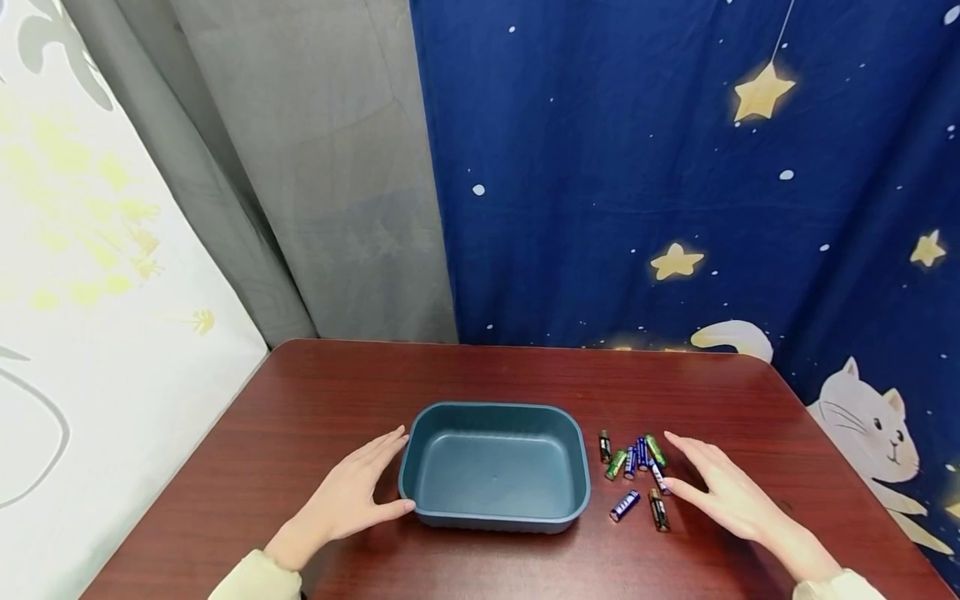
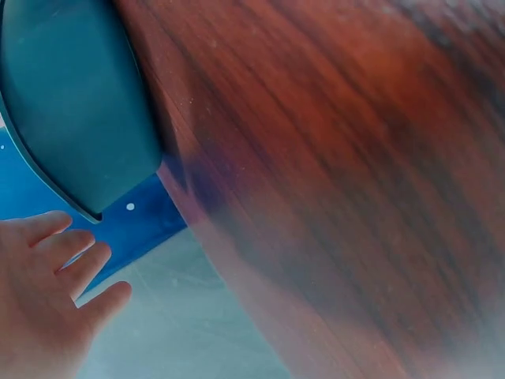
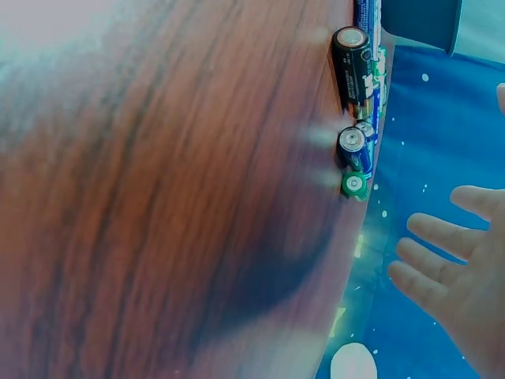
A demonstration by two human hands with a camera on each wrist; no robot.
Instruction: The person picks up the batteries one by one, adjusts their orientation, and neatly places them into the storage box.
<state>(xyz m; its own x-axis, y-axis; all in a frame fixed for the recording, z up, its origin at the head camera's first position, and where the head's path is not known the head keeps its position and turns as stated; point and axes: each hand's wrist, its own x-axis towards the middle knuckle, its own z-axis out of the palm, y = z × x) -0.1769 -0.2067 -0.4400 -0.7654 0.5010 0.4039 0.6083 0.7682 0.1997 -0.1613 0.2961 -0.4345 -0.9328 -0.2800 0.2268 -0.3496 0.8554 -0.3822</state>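
A dark teal rectangular bin (image 1: 495,475) stands upright on the table with nothing in it. Beside its left end is my left hand (image 1: 352,493), fingers extended and thumb apart; whether it touches the rim cannot be told. To the bin's right lie several small batteries: a black one (image 1: 658,510) nearest the front, a blue one (image 1: 625,505), a green one (image 1: 617,464) and others loosely clustered. My right hand (image 1: 723,493) is spread just right of them, holding nothing. In the right wrist view, a black battery (image 3: 351,67) and a green battery (image 3: 354,185) lie apart from the fingers.
The reddish-brown wooden table (image 1: 337,379) has rounded far corners. Behind it hang a grey curtain (image 1: 345,208) and a blue star-patterned curtain (image 1: 570,192). A white patterned sheet (image 1: 112,400) borders the left side.
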